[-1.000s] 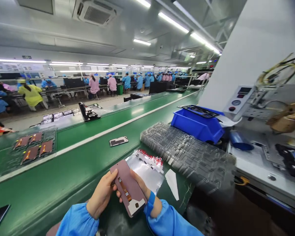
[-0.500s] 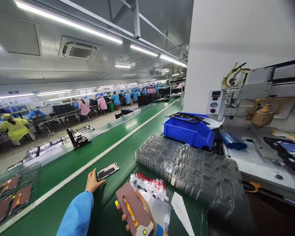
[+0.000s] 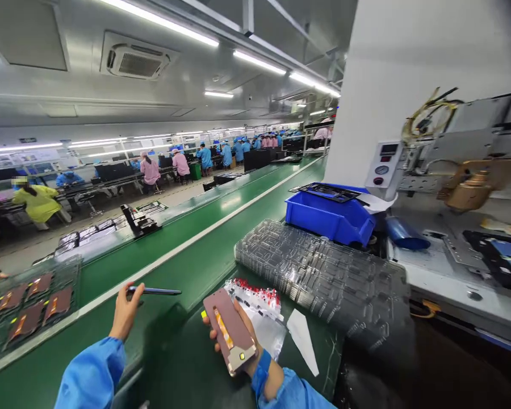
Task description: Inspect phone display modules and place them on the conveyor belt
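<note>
I see the left grip (image 3: 128, 311) pinching a panel (image 3: 162, 292), ten o'clock of the screen (image 3: 229, 335) the right grip (image 3: 246, 322) clasps; handle edges only.

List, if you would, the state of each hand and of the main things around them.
Left hand: closed on thin part
Thin part: held, nearly edge-on to camera
Right hand: wrapped around brown panel
Brown panel: held, cable side showing
Clear plastic: lying down
White sheet: lying flat
Clear trays: stacked
Blue bin: open-topped, partly covered
</note>
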Motion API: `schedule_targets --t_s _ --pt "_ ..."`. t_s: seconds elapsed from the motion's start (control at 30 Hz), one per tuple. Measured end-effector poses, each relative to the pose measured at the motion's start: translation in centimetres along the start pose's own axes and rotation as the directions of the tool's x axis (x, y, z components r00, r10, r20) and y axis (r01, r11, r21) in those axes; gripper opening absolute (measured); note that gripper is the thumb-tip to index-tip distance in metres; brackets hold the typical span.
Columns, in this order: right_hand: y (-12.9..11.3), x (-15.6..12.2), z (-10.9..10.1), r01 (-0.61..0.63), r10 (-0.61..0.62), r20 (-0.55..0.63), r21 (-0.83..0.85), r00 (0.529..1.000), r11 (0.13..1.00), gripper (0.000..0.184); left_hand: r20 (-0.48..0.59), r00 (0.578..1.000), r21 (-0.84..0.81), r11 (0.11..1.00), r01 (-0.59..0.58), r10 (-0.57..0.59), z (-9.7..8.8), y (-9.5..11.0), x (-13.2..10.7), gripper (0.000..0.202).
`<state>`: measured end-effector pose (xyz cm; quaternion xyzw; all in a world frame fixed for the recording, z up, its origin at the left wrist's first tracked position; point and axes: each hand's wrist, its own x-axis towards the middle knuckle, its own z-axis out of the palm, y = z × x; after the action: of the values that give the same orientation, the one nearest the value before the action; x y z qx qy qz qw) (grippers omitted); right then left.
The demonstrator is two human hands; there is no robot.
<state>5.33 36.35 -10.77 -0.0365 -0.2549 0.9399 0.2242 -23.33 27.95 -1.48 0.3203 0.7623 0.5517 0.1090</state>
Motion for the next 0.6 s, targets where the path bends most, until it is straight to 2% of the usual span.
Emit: schedule_targets --t_s 0.13,0.2,0.27,0.37,0.47,0.53,0.6 --pt "0.2 -1.0 0.7 -0.002 0.002 -0.065 -0.009 0.998 1.000 0.067 0.070 0.992 -0.275 0.954 0.122 -0.107 -4.6 2.9 -7.1 0.070" --pt "0.4 -2.0 1.4 0.014 -0.017 -0.087 -0.033 0.996 0.999 0.060 0.152 0.968 -0.471 0.847 0.248 -0.200 -6.3 3.8 -11.8 0.071" --pt "0.8 -3.2 2.4 0.021 -0.028 -0.102 -0.068 0.994 0.997 0.056 0.217 0.935 -0.575 0.737 0.356 -0.282 -7.4 4.1 -16.8 0.074" --pt "1.3 -5.5 4.1 0.001 -0.014 -0.112 -0.115 0.994 0.993 0.053 0.304 0.892 -0.653 0.609 0.450 -0.334 -7.8 3.9 -23.8 0.080" --pt "1.6 -7.9 5.9 0.039 -0.063 -0.088 -0.257 0.994 0.966 0.058 0.363 0.877 -0.725 0.495 0.478 -0.316 -7.1 3.3 -28.6 0.081" --pt "1.7 -9.5 7.0 0.120 -0.136 0.000 -0.466 0.991 0.877 0.065 0.398 0.866 -0.731 0.466 0.498 -0.302 -6.6 2.9 -30.4 0.080" --pt "1.8 -10.9 7.9 0.200 -0.165 0.116 -0.660 0.980 0.724 0.069 0.423 0.864 -0.722 0.474 0.504 -0.273 -6.1 2.7 -31.4 0.080"
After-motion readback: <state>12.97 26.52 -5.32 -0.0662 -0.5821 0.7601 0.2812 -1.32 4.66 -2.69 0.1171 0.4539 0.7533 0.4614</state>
